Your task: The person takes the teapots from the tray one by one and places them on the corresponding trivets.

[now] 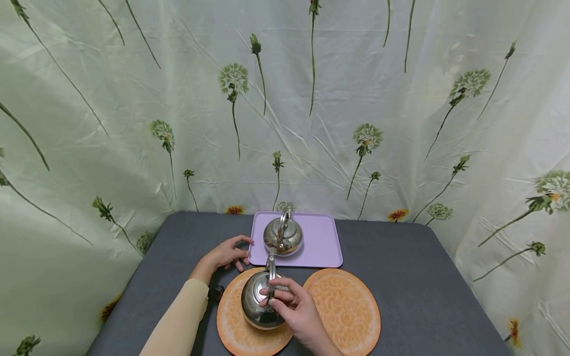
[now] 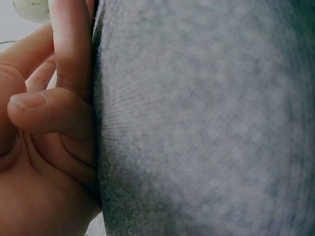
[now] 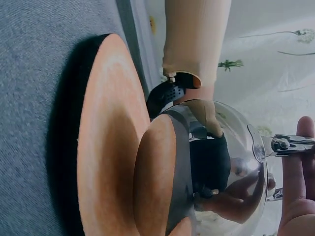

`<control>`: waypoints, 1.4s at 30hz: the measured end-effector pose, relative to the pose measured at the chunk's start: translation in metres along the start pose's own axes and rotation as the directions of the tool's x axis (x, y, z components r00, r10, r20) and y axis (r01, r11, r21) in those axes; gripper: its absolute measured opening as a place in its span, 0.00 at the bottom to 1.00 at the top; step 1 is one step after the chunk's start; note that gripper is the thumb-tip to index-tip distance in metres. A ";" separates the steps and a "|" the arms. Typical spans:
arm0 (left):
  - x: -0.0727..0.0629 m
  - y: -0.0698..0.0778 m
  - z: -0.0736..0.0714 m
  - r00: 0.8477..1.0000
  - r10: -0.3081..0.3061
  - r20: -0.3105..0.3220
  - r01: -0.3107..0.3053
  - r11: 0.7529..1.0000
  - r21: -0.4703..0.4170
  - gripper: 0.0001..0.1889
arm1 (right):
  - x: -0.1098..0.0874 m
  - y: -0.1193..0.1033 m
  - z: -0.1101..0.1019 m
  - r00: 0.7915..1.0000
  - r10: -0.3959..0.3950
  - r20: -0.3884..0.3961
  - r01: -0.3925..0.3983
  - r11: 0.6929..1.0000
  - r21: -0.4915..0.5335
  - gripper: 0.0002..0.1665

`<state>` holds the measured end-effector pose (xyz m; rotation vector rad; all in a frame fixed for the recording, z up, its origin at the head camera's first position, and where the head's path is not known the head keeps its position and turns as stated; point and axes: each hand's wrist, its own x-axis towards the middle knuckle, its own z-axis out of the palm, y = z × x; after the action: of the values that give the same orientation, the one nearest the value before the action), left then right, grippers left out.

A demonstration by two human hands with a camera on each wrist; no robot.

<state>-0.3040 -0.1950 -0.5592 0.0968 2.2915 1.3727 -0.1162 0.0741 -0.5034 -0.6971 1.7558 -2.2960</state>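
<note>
My right hand (image 1: 299,312) grips the upright loop handle of a shiny steel kettle (image 1: 255,304). This kettle stands over the left orange round placemat (image 1: 228,316), and the right wrist view shows its polished side (image 3: 211,162) reflecting the mat and an arm. My left hand (image 1: 228,254) rests low at the left edge of a lilac tray (image 1: 320,242), its fingertips right at the rim and nothing in its grasp. On the tray's left half sits a second steel kettle (image 1: 272,240), handle up. The left wrist view shows loosely bent fingers (image 2: 71,44) beside the grey cloth.
Another orange round placemat (image 1: 352,306) lies to the right, close to the left one. Dark grey cloth (image 1: 401,267) covers the table. Behind it hangs a pale curtain (image 1: 311,133) with dandelion prints.
</note>
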 end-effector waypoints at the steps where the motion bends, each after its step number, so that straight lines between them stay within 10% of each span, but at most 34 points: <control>1: 0.000 0.000 0.000 1.000 0.002 0.002 -0.002 1.000 -0.002 0.23 | 0.000 0.001 0.000 1.000 0.002 0.002 -0.002 1.000 -0.004 0.27; 42: -0.001 0.001 0.000 1.000 0.011 0.012 -0.011 1.000 -0.008 0.23 | 0.003 0.023 0.012 0.999 0.005 0.043 -0.008 0.998 0.062 0.26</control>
<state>-0.3031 -0.1947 -0.5584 0.1156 2.2788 1.3825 -0.1164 0.0562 -0.5218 -0.7228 1.6581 -2.3027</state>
